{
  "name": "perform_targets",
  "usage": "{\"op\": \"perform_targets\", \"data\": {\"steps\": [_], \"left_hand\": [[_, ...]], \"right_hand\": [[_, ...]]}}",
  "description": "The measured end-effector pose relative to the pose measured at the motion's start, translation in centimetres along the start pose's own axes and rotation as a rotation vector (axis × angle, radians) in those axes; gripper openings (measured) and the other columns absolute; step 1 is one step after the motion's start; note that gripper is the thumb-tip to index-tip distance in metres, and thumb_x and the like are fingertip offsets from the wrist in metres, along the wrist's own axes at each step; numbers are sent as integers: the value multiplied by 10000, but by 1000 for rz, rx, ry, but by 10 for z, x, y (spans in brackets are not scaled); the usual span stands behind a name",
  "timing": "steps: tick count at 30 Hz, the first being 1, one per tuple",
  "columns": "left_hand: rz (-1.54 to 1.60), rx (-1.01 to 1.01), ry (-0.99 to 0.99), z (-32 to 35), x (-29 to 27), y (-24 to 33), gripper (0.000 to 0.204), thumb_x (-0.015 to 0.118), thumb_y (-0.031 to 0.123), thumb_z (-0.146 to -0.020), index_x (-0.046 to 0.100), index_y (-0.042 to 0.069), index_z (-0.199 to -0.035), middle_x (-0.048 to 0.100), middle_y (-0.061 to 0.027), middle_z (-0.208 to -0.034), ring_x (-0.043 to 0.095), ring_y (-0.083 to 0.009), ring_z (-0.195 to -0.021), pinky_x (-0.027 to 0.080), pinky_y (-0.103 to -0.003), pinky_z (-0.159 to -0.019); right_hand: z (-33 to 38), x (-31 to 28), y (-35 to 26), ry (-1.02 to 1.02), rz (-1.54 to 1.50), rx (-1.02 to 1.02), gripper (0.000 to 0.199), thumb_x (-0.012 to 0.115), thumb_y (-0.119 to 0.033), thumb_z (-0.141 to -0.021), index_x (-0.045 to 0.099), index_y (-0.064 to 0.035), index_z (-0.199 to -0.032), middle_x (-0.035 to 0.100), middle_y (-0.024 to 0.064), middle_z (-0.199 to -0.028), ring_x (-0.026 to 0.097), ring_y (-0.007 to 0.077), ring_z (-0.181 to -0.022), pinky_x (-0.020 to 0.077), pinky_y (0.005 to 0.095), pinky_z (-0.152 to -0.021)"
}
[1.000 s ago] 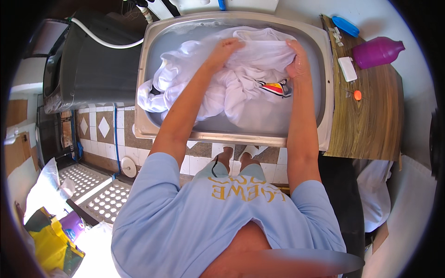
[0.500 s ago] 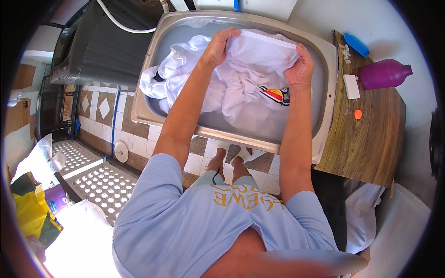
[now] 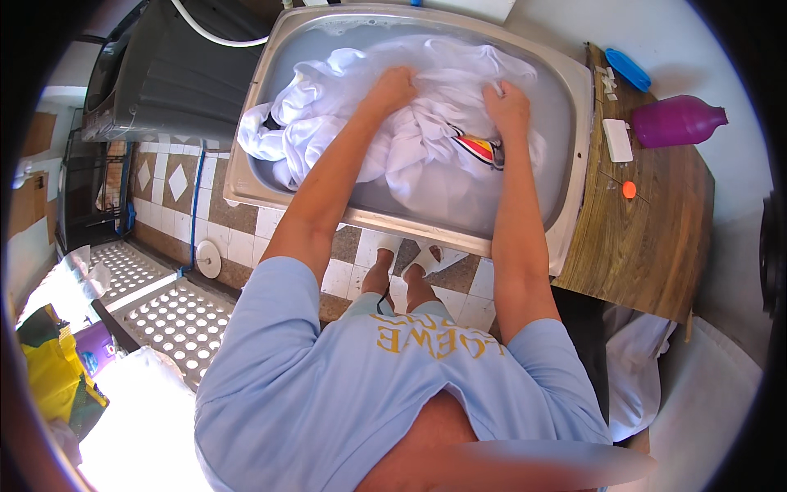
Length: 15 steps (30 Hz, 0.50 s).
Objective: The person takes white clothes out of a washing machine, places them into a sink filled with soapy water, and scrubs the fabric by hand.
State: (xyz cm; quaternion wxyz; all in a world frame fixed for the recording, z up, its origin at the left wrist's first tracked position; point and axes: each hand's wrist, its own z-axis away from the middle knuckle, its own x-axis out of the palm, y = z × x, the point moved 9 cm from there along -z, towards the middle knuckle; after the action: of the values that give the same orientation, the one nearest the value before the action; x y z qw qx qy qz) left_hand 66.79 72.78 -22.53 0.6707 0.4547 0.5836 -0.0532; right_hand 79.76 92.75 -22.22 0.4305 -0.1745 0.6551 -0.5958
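Note:
A white garment (image 3: 434, 90) with a red, yellow and black emblem (image 3: 477, 151) lies bunched and partly under cloudy water in a steel sink basin (image 3: 584, 131). My left hand (image 3: 395, 88) is closed on the cloth near the middle of the basin, its fingertips hidden in the folds. To the right, just above the emblem, my right hand (image 3: 508, 107) also has its fingers curled on the fabric. More bunched white cloth (image 3: 299, 123) rests toward the basin's left end, with a small dark patch showing in it.
A wooden counter (image 3: 648, 221) adjoins the basin's right side, bearing a purple bottle (image 3: 676, 121), a white box (image 3: 618, 141), a blue dish (image 3: 628, 69) and an orange cap (image 3: 629, 189). A dark grey appliance (image 3: 184, 74) stands left, with a white hose (image 3: 217, 37) above it.
Both hands have come down from the stretched edge of the white garment toward the water. The raised cloth has dropped and spread into the basin. The view has shifted slightly.

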Motion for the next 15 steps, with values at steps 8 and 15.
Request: {"op": "perform_targets", "data": {"steps": [8, 15], "left_hand": [[1609, 78, -65, 7, -44, 120, 278, 676, 248, -806, 680, 8, -946, 652, -45, -987, 599, -121, -839, 483, -270, -746], [310, 339, 414, 42, -19, 197, 185, 690, 215, -737, 651, 59, -646, 649, -92, -703, 591, -232, -589, 476, -316, -577]], "right_hand": [[19, 55, -27, -267, -1351, 347, 318, 599, -240, -821, 564, -26, -1054, 604, 85, -975, 588, 256, -915, 488, 391, -836], [32, 72, -23, -666, -1535, -104, 306, 576, -284, -874, 555, -62, -1083, 577, 48, -986, 566, 154, -893, 475, 299, -815]]}}
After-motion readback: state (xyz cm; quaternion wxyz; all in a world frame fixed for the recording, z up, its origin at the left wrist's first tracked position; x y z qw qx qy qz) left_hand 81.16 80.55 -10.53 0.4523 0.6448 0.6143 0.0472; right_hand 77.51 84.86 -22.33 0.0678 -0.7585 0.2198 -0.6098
